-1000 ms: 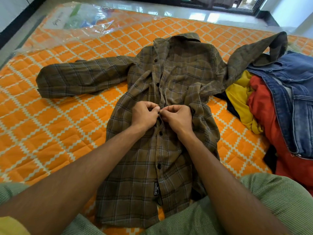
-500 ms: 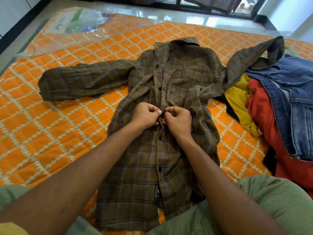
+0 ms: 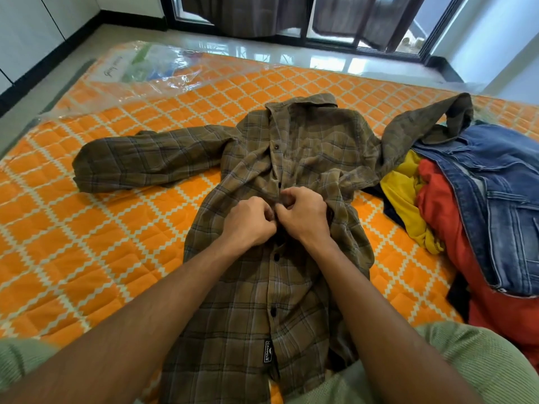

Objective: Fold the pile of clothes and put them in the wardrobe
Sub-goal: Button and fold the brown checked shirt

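Note:
An olive-brown plaid shirt (image 3: 318, 147) lies front up on the orange quilted mattress (image 3: 96, 246), collar away from me, one sleeve stretched out left and the other draped up over the pile at the right. My left hand (image 3: 248, 221) and my right hand (image 3: 303, 217) meet at the button placket at mid-chest, each pinching an edge of the shirt front, fingers curled. The buttons below my hands look fastened. The pile of clothes (image 3: 478, 205) holds a denim jacket, a red garment and a yellow one.
A clear plastic bag (image 3: 151, 68) lies at the mattress's far left corner. Beyond it are a glossy tiled floor and a dark-framed glass door with curtains (image 3: 291, 18). My knees in green trousers (image 3: 455, 354) sit at the near edge. White cupboard fronts stand at far left.
My view has tilted up, showing the door and floor. Both hands stay at the placket, shifted slightly up the shirt front. The shirt has not moved.

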